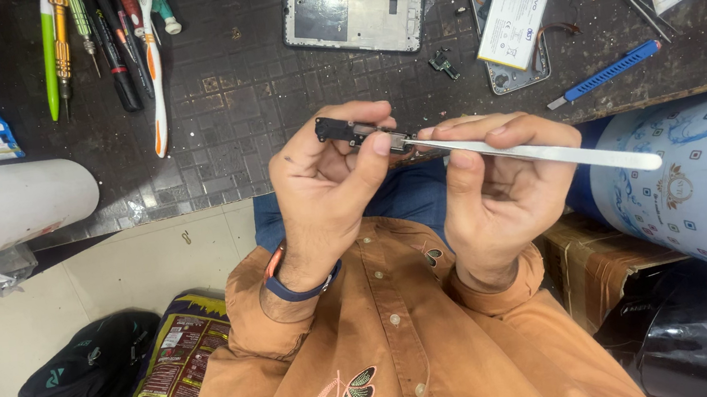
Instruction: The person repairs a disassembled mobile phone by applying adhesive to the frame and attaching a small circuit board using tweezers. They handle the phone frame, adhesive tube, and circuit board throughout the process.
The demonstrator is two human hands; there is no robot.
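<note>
My left hand (325, 189) pinches a small black phone part (342, 128) between thumb and fingers, just in front of the dark work mat (265, 83). My right hand (496, 175) grips metal tweezers (538, 151), whose tips meet the part's right end near my left thumb. Both hands are raised over my lap, in orange sleeves, with a blue band on the left wrist.
On the mat lie a silver phone frame (354, 14), an opened phone with a white battery (512, 23), a blue-handled tool (605, 72), a second pair of tweezers (637, 2) and several screwdrivers and pens (110, 44). A white cylinder (4, 208) sits left, a blue-patterned drum (706, 179) right.
</note>
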